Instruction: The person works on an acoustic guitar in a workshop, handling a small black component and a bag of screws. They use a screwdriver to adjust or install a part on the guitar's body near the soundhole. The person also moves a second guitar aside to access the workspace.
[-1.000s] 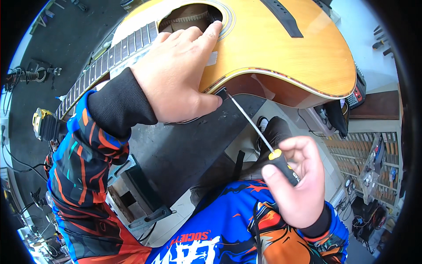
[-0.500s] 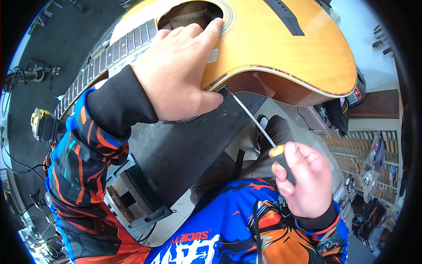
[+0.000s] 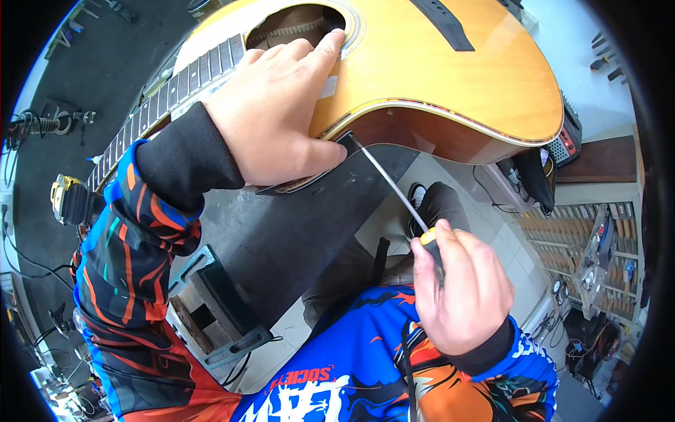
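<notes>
An acoustic guitar (image 3: 450,91) with a pale yellow top and reddish-brown sides lies in front of me. My left hand (image 3: 285,116) grips its body, fingers reaching over the top to the soundhole edge. The left thumb presses a small black panel (image 3: 349,143) on the guitar's side. Closed around the yellow and black handle of a screwdriver (image 3: 394,188) is my right hand (image 3: 465,288). The long metal shaft slants up and left, its tip at the black panel; whether it sits in a screw is too small to tell.
The guitar's neck (image 3: 151,109) extends left over a dark workbench (image 3: 260,232). A dark green tool with an opening (image 3: 221,302) stands near my left sleeve. At left is a yellow and black power tool (image 3: 69,199). A rack of wooden-handled tools (image 3: 562,232) stands at right.
My right hand has moved left, and its fingers have shifted around the screwdriver handle. The guitar and my left hand appear slightly farther left in the view.
</notes>
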Motion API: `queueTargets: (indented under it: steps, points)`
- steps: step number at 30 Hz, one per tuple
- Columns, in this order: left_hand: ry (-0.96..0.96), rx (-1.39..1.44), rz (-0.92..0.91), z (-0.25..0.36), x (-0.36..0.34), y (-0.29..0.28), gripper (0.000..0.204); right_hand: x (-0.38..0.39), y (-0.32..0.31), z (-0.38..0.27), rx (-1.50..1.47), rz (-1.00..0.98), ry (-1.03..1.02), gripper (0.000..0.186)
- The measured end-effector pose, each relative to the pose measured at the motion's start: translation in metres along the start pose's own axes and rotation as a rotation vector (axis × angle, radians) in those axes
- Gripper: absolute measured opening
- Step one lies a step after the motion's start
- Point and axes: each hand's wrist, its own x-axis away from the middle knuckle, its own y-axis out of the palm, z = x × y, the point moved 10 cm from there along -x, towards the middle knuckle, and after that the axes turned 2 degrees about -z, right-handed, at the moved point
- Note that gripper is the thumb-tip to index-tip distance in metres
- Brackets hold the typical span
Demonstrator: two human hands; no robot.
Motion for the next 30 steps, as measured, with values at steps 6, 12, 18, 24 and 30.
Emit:
queueTargets:
  steps: [6,12,18,24,30]
  points:
    - [0.013,0.012,0.026,0.003,-0.002,0.000,0.097,-0.004,-0.001,0.003,0.122,-0.030,0.028,0.025]
    - [-0.046,0.040,-0.037,0.004,-0.001,0.000,0.097,0.050,0.072,0.045,-1.664,-0.499,1.463,0.030]
    - [0.005,-0.014,0.024,0.003,0.002,0.000,0.097,0.044,0.068,0.033,-1.736,-0.404,1.472,0.026]
    - [-0.010,-0.038,0.009,0.002,0.002,-0.002,0.097,-0.010,-0.006,0.015,-0.307,0.008,0.187,0.027]
    - [-0.027,-0.005,-0.014,0.002,-0.004,0.002,0.097,0.003,-0.007,-0.014,0.206,0.047,-0.171,0.019]
